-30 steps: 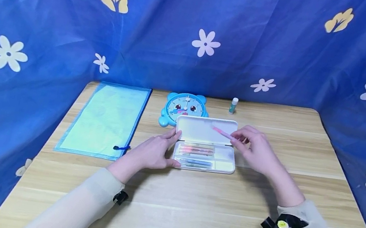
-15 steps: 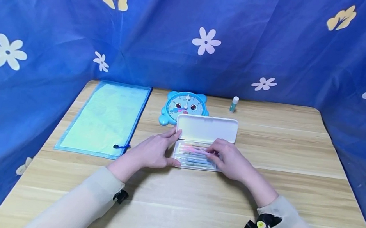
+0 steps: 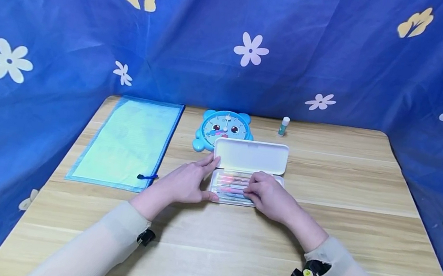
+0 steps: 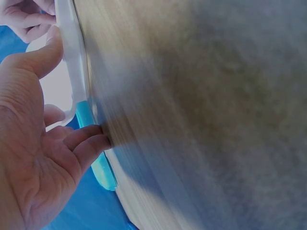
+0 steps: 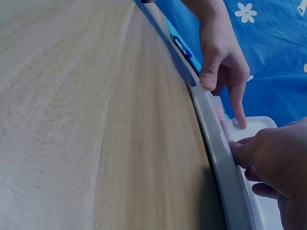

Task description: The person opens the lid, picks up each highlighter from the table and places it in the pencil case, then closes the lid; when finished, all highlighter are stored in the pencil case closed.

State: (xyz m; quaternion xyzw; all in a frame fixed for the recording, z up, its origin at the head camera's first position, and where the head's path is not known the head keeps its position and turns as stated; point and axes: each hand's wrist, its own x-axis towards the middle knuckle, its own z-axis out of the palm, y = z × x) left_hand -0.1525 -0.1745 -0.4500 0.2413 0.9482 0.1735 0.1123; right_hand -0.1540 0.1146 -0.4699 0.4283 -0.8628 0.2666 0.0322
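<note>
A white pencil case (image 3: 263, 156) lies with its lid raised on the wooden table. My right hand (image 3: 270, 197) is low over the tray, thumb and fingertips pinching the end of a pink pen (image 3: 230, 190). That pen lies lengthwise in the front part of the tray, over bluish pens. Behind it, several reddish pens (image 3: 232, 179) fill the back part. At the case's left end is my left hand (image 3: 184, 184), its thumb on the front corner and its index finger reaching to the lid. The right wrist view shows that thumb (image 5: 208, 79) pressing the corner.
A blue toy clock (image 3: 225, 126) with a cartoon face lies just behind the case. Farther back stands a glue stick (image 3: 283, 126). On the left is a light blue zip document bag (image 3: 126, 143) with a dark blue pull. A blue flowered cloth (image 3: 194, 34) hangs behind the table.
My right hand has come down and left from beside the lid, bringing the pink pen into the front part of the tray. The left hand has stayed at the case's left end.
</note>
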